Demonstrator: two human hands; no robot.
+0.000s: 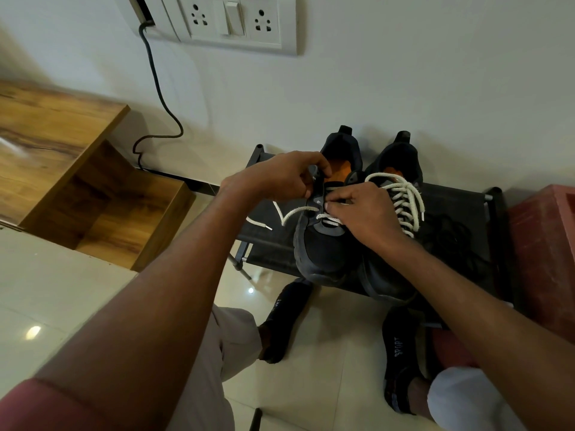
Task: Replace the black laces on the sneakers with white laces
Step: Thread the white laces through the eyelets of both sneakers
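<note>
Head view: two dark sneakers stand side by side on a low black counter [454, 200] against the wall, toes toward the person. The left sneaker [323, 244] is partly laced — a white lace [298, 211] crosses its lower eyelets and trails off toward 9 o'clock, its tipped end lying on the counter. The left hand [280, 178] sits at 10 o'clock of that shoe's tongue, fingers curled, its grip clamped on the upper eyelet flap. The right hand [364, 209] lies over the shoe from 3 o'clock, fingertips pinched together on the white lace at the middle eyelets. The right sneaker [395, 169], touching the left one, is already laced in white to the top, with loose ends [413, 194] draped toward 4 o'clock. A heap of black laces [451, 234] lies on the counter at 3 o'clock of the shoes. Below the counter, two feet in black socks [398, 353] rest on the tiled floor [62, 290]. At 9 o'clock stands a wooden cabinet [62, 157]; at 12 o'clock a socket panel [230, 20] hangs on the wall with a black cable [155, 76] dropping from it. A red box [544, 244] stands at 3 o'clock.
</note>
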